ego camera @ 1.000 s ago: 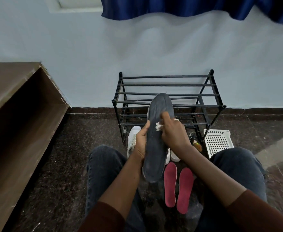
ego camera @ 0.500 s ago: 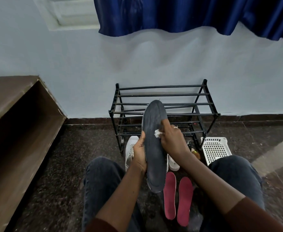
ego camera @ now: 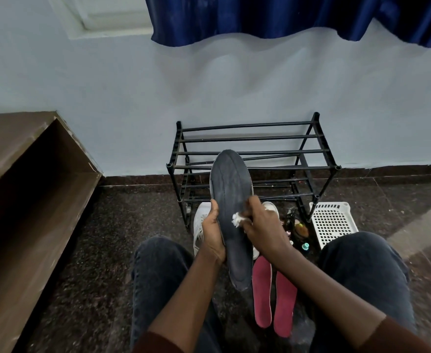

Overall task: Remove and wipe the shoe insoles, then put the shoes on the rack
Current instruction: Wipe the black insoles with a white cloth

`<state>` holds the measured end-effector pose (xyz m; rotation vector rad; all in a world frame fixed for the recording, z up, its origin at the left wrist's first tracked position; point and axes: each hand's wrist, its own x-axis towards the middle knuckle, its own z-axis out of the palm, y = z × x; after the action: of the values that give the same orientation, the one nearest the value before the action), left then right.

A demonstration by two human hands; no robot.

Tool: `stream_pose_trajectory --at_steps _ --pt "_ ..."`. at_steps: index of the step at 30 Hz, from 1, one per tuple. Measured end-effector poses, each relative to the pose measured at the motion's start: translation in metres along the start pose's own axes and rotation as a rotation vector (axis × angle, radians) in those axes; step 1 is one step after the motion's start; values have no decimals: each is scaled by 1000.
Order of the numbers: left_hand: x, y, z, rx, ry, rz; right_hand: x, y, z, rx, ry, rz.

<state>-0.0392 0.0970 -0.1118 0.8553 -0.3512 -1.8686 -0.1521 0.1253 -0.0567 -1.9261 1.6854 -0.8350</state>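
Now wiping: left hand [ego camera: 213, 238] grip clasping grey insole [ego camera: 232, 215], right hand [ego camera: 263, 231] pinching white wipe [ego camera: 236, 220]; best long, firm heel-to-toe strokes.

The person wears dark charcoal jeans; the left leg [ego camera: 158, 271] and the right leg [ego camera: 364, 266] both show faded, slightly mottled denim, with a stitched seam running down the outer side of the left one. The top has long sleeves in a dark reddish brown, pushed up so that the forearms are bare: the left sleeve [ego camera: 156, 343] and the right sleeve [ego camera: 398, 337] show only as cuffs at the bottom edge of the view. The left hand [ego camera: 213, 238] and right hand [ego camera: 263, 231] are bare, without gloves.
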Motion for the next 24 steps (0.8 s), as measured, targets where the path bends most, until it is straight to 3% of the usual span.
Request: stream_pose_trajectory --at_steps 6,15,24 --pt "1 0 2 -3 -48 -17 27 -4 -3 45 90 64" --pt "0 16 6 16 49 46 -21 14 19 -16 -80 49" --pt "-2 5 3 37 14 29 24 12 8 -83 193 27"
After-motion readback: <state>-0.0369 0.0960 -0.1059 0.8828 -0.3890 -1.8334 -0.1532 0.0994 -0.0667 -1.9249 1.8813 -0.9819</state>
